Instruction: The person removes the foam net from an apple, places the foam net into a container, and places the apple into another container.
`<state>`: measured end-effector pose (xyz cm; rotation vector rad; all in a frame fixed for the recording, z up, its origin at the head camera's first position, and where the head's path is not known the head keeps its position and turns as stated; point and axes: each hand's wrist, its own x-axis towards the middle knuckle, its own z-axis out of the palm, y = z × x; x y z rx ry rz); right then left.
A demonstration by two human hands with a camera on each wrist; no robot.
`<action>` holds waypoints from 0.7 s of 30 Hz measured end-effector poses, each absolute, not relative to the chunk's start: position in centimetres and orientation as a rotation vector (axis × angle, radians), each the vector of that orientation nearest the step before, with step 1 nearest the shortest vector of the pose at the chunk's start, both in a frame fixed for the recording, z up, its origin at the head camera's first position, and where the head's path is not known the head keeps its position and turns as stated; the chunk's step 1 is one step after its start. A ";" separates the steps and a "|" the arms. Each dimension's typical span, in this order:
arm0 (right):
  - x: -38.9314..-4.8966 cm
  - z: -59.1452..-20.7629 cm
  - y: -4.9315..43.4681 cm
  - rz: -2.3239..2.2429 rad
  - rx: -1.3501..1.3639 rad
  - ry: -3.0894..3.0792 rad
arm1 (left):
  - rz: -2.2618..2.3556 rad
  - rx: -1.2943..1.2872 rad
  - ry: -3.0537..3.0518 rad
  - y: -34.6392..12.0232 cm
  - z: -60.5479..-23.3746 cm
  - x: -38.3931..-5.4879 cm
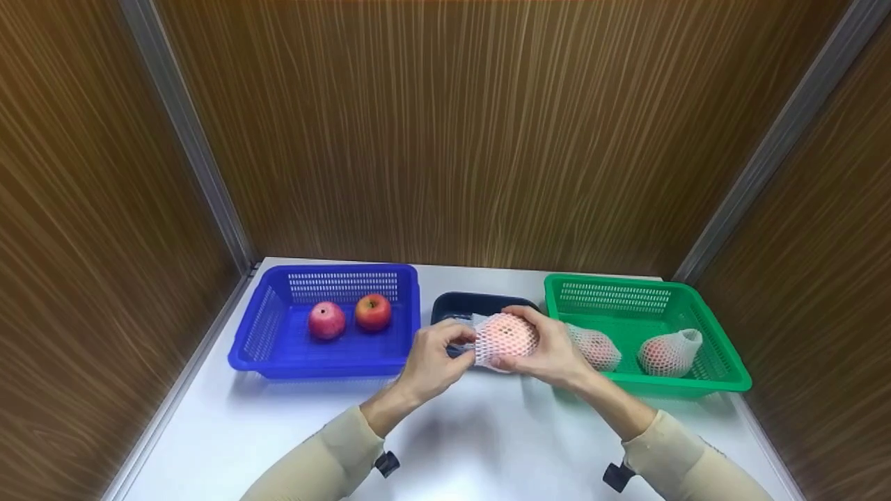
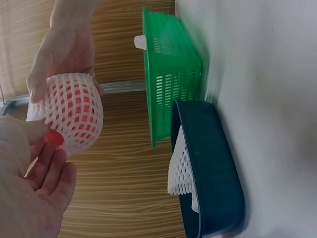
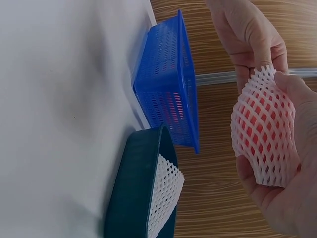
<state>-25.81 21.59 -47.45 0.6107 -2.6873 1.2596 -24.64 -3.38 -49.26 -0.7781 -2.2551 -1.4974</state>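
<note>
Dial: the head view, centred on the held apple (image 1: pixel 511 335), with twelve toward the back wall (image 1: pixel 445 139).
Held apple: between the two hands, raised clear of the table (image 1: pixel 306 431), wrapped in a white net (image 3: pixel 257 94); red skin shows through the mesh, and a bare red patch shows near the left fingertips in the left wrist view.
Left hand (image 1: pixel 433 358): at eight o'clock, thumb and fingers pinching the gathered end of the net.
Right hand (image 1: pixel 553 351): at four o'clock, gripping the apple through the net, thumb on one side and fingers on the other.
Tub (image 1: pixel 452 300): dark, at eleven o'clock, partly hidden by the hands; spare netting (image 2: pixel 179 168) sticks up over its rim in both wrist views.
Blue basket (image 1: pixel 334 365): at nine o'clock, with two bare apples apart from each other, a pinkish one (image 1: pixel 326 321) and, toward three o'clock from it, a redder one (image 1: pixel 373 312).
Green basket (image 1: pixel 626 314): at three o'clock, with two netted apples; the nearer (image 1: pixel 600 350) lies beside the right hand, the farther (image 1: pixel 665 356) has its net's open end toward one o'clock.
Sleeves (image 1: pixel 324 452): beige, at both forearms.
</note>
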 end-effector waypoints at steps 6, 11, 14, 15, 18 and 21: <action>-25.9 -47.3 21.6 1.247 0.605 -2.685 | -1.477 -0.787 -2.229 -3.1 -49.2 -24.6; -25.8 -47.3 21.6 1.246 0.611 -2.682 | -1.454 -0.764 -2.310 -3.1 -49.1 -24.5; -25.8 -47.3 21.6 1.246 0.620 -2.678 | -1.418 -0.754 -2.344 -3.1 -49.0 -24.3; -25.8 -47.3 21.6 1.246 0.622 -2.676 | -1.398 -0.751 -2.351 -3.1 -49.0 -24.3; -25.7 -47.4 21.5 1.229 0.615 -2.687 | -1.341 -0.765 -2.344 -3.0 -48.9 -24.1; -25.6 -47.5 21.5 1.211 0.595 -2.703 | -1.312 -0.803 -2.313 -2.8 -48.9 -23.8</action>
